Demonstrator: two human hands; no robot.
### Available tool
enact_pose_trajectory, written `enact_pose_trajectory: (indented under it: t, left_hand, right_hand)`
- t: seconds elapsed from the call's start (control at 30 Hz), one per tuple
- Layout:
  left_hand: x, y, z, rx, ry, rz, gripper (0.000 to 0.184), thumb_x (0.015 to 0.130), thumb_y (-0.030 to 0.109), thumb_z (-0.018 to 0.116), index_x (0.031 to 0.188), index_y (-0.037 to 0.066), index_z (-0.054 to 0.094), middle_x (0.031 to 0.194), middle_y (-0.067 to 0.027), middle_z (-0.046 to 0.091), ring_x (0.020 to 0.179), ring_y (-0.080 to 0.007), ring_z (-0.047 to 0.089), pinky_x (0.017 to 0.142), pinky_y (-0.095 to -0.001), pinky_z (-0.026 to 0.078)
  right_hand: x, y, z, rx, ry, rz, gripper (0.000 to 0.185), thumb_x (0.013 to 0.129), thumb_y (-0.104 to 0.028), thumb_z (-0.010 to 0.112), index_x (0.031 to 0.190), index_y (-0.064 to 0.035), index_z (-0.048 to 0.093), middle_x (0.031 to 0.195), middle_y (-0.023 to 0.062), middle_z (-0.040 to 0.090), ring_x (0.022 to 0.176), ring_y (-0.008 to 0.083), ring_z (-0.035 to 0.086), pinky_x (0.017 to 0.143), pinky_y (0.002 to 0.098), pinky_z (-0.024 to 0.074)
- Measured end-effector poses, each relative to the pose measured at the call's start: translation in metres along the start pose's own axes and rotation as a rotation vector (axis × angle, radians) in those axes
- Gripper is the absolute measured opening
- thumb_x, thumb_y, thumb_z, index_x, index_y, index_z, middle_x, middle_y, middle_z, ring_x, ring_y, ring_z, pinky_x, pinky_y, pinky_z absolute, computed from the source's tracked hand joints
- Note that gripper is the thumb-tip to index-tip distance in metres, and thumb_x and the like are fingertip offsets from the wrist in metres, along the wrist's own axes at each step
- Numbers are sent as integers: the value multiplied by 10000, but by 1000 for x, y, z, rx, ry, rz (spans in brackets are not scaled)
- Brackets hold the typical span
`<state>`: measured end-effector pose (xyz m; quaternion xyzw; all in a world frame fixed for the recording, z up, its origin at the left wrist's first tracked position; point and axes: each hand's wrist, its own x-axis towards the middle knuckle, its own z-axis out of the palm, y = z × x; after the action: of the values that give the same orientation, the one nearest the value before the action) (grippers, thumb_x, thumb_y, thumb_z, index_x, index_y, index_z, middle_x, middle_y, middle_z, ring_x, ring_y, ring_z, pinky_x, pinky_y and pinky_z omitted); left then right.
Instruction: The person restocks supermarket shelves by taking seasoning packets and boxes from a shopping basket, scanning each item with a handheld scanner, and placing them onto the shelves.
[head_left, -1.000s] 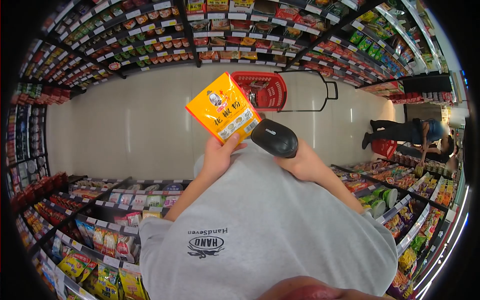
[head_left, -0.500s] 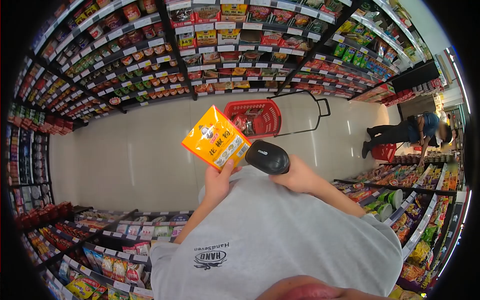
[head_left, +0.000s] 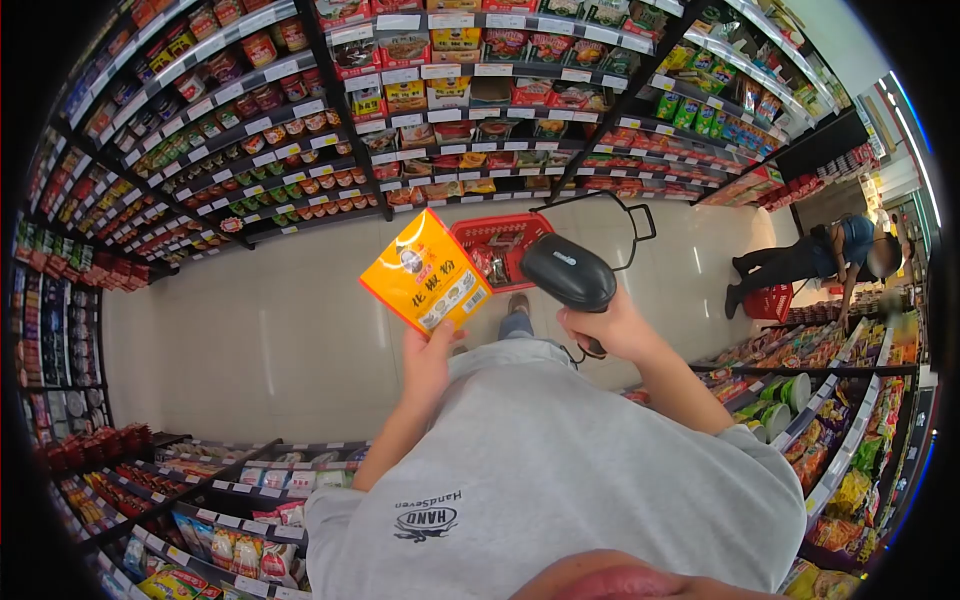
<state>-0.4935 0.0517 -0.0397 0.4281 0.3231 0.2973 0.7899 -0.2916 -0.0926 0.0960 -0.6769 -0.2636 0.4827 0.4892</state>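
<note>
My left hand (head_left: pixel 429 362) is closed on the lower edge of a flat yellow packet (head_left: pixel 424 280) of Sichuan pepper powder, its printed front and barcode facing up at me. In my right hand (head_left: pixel 618 325) is a black handheld barcode scanner (head_left: pixel 570 272), fingers wrapped round its handle. The scanner head is beside the packet, a short gap to its right. Beyond both, a red shopping basket (head_left: pixel 470 230) on the floor holds some packaged goods, partly covered by the packet and scanner.
Shelves (head_left: pixel 470 70) of boxed and jarred goods line the far side of the aisle. More shelves (head_left: pixel 240 500) with bagged goods stand close on my side. At the right, another person (head_left: pixel 800 252) bends towards a shelf beside a red basket (head_left: pixel 768 302). Tiled floor (head_left: pixel 250 330) lies between.
My right hand has drawn the scanner to the right, away from the packet's barcode corner. The packet stays in my left hand, nearly where it was. My foot now shows below the basket.
</note>
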Motion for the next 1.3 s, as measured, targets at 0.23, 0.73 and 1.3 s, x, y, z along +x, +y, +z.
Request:
enact_pose_trajectory:
  t: [0.23, 0.73, 1.3]
  left_hand:
    - [21, 27, 6, -76, 5, 97, 411, 846, -7, 466, 1256, 4, 445, 1182, -144, 602, 1011, -259, 638, 739, -389, 559]
    - [38, 63, 16, -72, 23, 120, 360, 869, -8, 470, 1228, 9, 467, 1190, -144, 603, 1000, -259, 642, 690, -369, 559]
    - [43, 82, 15, 77, -4, 259, 365, 882, -22, 503, 1245, 1, 472, 1167, -129, 622, 953, -211, 653, 735, -333, 557]
  right_hand:
    - [1, 0, 1, 124, 1, -89, 264, 824, 3, 660, 1066, -18, 560, 716, 33, 596, 538, 77, 528, 487, 249, 419]
    - [2, 12, 6, 86, 63, -82, 52, 821, -25, 622, 844, -1, 581, 668, 60, 569, 519, 131, 534, 491, 285, 447]
    - [6, -3, 2, 97, 7, -127, 138, 821, 3, 609, 954, -11, 577, 718, 57, 585, 561, 132, 552, 515, 285, 453]
